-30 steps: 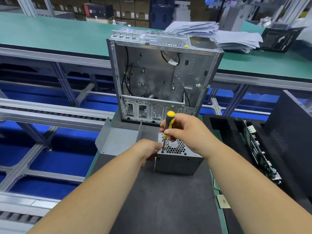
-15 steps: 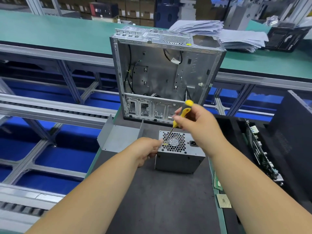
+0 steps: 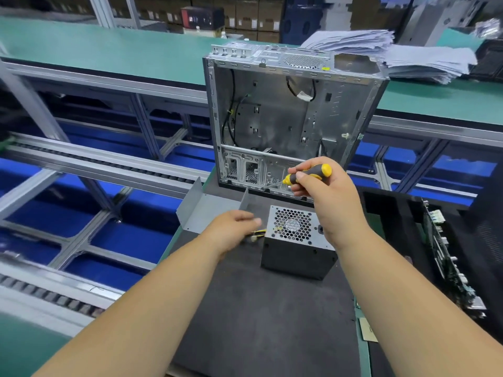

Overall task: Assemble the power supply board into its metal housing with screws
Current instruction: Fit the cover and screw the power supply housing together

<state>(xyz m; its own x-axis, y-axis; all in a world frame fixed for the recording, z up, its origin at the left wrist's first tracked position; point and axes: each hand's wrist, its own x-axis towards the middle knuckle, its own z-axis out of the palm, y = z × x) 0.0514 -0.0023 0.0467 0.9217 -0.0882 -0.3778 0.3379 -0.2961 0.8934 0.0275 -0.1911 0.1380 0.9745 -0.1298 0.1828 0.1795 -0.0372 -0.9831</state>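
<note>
A grey power supply box (image 3: 298,254) with a honeycomb fan grille on top stands on the dark mat (image 3: 272,317). Behind it an open metal computer case (image 3: 294,115) stands upright, its inside facing me. My right hand (image 3: 326,191) grips a yellow-and-black screwdriver (image 3: 307,174) above the box, shaft pointing left and down, clear of the grille. My left hand (image 3: 231,232) is just left of the box, blurred, its fingers near yellow wires (image 3: 257,234) at the box's side. Whether it holds them is unclear.
A bent grey sheet-metal bracket (image 3: 206,210) lies on the mat left of the case. A black tray with upright circuit boards (image 3: 446,257) stands to the right. A stack of papers (image 3: 394,53) lies on the green bench behind. Conveyor rails run along the left.
My right hand has lifted the screwdriver off the fan grille and tipped it toward level. My left hand has drawn away from the box's corner to the left.
</note>
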